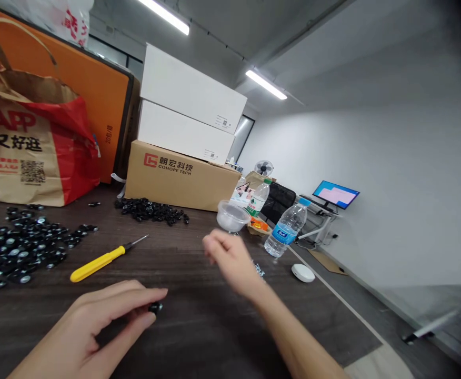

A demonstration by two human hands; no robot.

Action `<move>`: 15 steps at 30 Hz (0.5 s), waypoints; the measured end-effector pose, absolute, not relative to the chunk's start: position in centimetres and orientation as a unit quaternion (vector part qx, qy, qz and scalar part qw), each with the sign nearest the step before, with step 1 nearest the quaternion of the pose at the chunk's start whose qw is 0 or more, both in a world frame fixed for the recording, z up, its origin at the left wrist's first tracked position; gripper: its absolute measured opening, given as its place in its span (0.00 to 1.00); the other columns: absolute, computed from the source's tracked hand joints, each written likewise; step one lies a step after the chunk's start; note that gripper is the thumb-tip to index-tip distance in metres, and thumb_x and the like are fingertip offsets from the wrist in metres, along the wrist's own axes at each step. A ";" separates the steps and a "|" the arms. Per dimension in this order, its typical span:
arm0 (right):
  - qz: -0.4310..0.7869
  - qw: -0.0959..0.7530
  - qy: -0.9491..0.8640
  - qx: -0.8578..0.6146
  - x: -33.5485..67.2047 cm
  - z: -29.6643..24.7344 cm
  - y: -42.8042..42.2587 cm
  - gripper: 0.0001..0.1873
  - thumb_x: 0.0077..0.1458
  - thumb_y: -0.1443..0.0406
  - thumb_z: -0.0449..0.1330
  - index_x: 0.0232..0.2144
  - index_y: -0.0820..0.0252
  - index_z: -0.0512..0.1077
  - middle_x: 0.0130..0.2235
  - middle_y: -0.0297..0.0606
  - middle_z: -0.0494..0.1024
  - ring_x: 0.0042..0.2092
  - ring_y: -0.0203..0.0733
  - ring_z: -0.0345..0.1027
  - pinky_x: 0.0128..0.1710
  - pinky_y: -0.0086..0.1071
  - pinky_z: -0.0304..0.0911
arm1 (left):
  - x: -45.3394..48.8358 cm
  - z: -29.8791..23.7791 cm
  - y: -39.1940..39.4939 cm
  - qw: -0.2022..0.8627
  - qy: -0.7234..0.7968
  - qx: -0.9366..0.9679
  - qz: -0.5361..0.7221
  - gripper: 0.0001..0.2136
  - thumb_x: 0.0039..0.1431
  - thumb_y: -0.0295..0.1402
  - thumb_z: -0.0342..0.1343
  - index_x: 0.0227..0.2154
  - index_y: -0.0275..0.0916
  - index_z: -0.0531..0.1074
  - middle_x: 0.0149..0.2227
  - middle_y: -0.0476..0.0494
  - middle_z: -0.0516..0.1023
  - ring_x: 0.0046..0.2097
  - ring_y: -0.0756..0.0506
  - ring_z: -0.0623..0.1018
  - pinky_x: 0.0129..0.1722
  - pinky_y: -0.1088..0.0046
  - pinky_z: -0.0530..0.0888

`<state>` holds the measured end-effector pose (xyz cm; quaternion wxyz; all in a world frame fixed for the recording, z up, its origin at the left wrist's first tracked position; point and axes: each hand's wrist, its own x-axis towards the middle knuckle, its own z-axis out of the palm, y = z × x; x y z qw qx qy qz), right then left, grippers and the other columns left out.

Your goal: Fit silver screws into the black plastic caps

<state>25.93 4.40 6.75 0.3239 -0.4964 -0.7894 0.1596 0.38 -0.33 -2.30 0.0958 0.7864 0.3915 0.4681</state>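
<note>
My left hand (96, 321) hovers low over the dark wooden table (199, 337), its thumb and fingers pinched on a small black round part (155, 307). My right hand (230, 258) is raised above the middle of the table, fingers curled together and blurred, just below a clear plastic cup (232, 216). Whether it holds anything I cannot make out. A yellow-handled screwdriver (100, 261) lies to the left of both hands. Small screws (259, 270) lie just behind the right wrist.
Piles of black round parts lie at the left (21, 245) and the back (151, 209). A paper bag (29, 152), a cardboard box (179, 176) with white boxes on top, two water bottles (286, 227), and a white disc (303, 272) stand about.
</note>
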 end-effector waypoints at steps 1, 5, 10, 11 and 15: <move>0.134 0.333 -0.773 -0.523 27.9 7.3 5.6 0.17 0.67 0.58 0.51 0.28 0.60 0.65 0.25 0.30 0.66 0.28 0.34 0.60 0.28 0.28 0.54 | 0.4 -2.4 -0.4 0.094 0.393 0.790 0.461 0.11 0.60 0.43 0.63 0.45 0.57 0.79 0.45 0.57 0.85 0.46 0.45 0.85 0.42 0.82 0.81; 0.087 0.281 -0.736 -0.610 35.7 8.5 8.9 0.11 0.61 0.64 0.62 0.28 0.63 0.69 0.27 0.31 0.68 0.29 0.35 0.62 0.31 0.29 0.59 | 0.6 -2.5 -0.6 0.146 0.414 0.780 0.447 0.08 0.61 0.45 0.61 0.40 0.55 0.80 0.42 0.56 0.85 0.37 0.47 0.85 0.30 0.85 0.81; 0.126 0.143 -0.729 -0.657 40.5 7.0 9.7 0.11 0.65 0.61 0.62 0.38 0.65 0.73 0.36 0.35 0.76 0.33 0.36 0.71 0.34 0.32 0.71 | 0.6 -2.9 -0.7 0.186 0.409 0.777 0.441 0.08 0.58 0.45 0.63 0.39 0.55 0.80 0.40 0.56 0.86 0.32 0.47 0.84 0.33 0.82 0.81; 0.131 0.124 -0.727 -0.663 40.8 6.6 9.7 0.11 0.65 0.61 0.62 0.40 0.66 0.74 0.38 0.37 0.77 0.35 0.37 0.73 0.35 0.33 0.72 | 0.5 -3.1 -0.7 0.192 0.411 0.773 0.443 0.08 0.58 0.46 0.63 0.39 0.54 0.80 0.40 0.56 0.85 0.33 0.47 0.84 0.34 0.81 0.81; 0.132 0.069 -0.719 -0.678 40.8 5.9 10.0 0.11 0.65 0.61 0.62 0.43 0.65 0.74 0.42 0.39 0.78 0.39 0.39 0.74 0.39 0.35 0.73 | 0.5 -3.0 -0.6 0.215 0.417 0.771 0.432 0.09 0.58 0.47 0.62 0.40 0.54 0.80 0.39 0.56 0.85 0.32 0.48 0.84 0.30 0.84 0.80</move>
